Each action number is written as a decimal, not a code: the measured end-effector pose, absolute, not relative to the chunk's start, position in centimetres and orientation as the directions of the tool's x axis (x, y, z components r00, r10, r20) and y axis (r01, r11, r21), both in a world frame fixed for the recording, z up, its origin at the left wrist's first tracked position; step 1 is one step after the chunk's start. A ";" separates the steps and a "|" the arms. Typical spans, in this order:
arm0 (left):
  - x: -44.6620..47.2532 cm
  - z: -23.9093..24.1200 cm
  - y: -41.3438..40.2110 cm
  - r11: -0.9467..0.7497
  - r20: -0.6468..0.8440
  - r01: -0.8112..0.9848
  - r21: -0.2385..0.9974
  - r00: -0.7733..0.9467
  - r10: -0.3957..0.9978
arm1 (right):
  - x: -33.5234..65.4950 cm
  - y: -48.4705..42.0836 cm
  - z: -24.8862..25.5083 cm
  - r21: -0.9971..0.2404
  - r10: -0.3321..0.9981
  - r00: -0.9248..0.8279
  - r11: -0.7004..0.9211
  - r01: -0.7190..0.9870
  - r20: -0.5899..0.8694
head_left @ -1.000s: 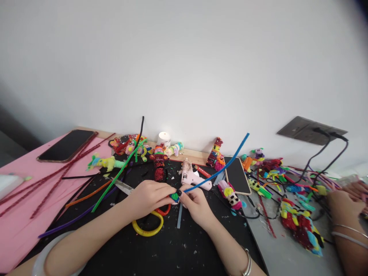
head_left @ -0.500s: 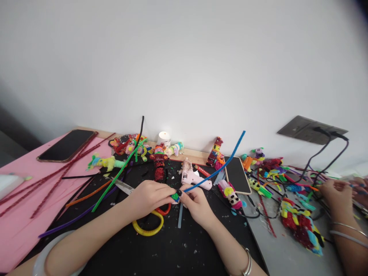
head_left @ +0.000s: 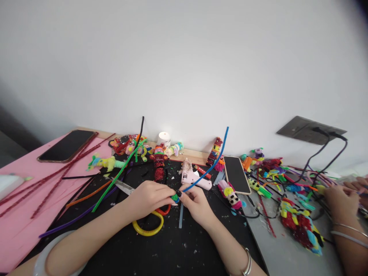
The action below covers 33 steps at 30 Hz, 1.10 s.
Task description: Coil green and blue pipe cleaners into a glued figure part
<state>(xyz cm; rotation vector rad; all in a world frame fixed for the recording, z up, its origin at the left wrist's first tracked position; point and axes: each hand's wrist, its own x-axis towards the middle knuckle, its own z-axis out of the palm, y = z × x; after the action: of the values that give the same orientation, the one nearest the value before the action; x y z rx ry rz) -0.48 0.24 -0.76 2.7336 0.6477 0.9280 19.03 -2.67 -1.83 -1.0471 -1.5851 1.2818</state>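
My left hand [head_left: 148, 199] and my right hand [head_left: 195, 203] meet over a black mat [head_left: 172, 245], both pinched closed on a small green and blue coil [head_left: 174, 197] of pipe cleaner. A long blue pipe cleaner [head_left: 211, 165] rises from that coil up and to the right, its free tip in the air near the wall. Yellow-handled scissors [head_left: 146, 224] lie partly under my left hand. A pale pink glue gun [head_left: 194, 178] rests just beyond my right hand.
Several pipe-cleaner figures [head_left: 158, 161] line the wall edge. Loose green, orange and purple pipe cleaners [head_left: 115, 178] lie left. A phone [head_left: 67, 145] sits on the pink sheet, another phone [head_left: 236, 174] right of the glue gun. Another person's hands [head_left: 343, 201] work at far right among cables [head_left: 324, 153].
The free end of the blue pipe cleaner has swung left and more upright. My hands stayed put. The other person's hands at the right shifted slightly.
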 end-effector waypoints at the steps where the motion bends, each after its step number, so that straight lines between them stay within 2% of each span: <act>1: -0.5 -0.8 0.2 -0.887 0.532 0.342 0.311 0.710 0.461 | 19.0 -2.7 -1.8 -0.985 0.945 -0.312 0.139 0.103 0.101; 13: -0.3 -0.4 0.0 -0.881 0.520 0.301 0.364 0.719 0.461 | 19.3 -2.8 -1.1 -0.956 0.910 -0.390 0.227 0.185 0.140; 22: -0.2 -0.3 0.0 -0.852 0.496 0.273 0.447 0.717 0.490 | 19.3 -2.7 -1.1 -0.968 0.902 -0.410 0.210 0.136 0.138; 33: -0.2 -0.4 0.0 -0.863 0.486 0.301 0.405 0.729 0.482 | 19.4 -2.7 -1.3 -0.979 0.914 -0.390 0.169 0.112 0.113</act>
<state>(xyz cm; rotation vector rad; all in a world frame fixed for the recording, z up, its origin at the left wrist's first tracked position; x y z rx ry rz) -0.21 0.03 -0.35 2.6342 0.6129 0.8621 19.37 -2.71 -1.27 -0.9921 -1.6694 1.3036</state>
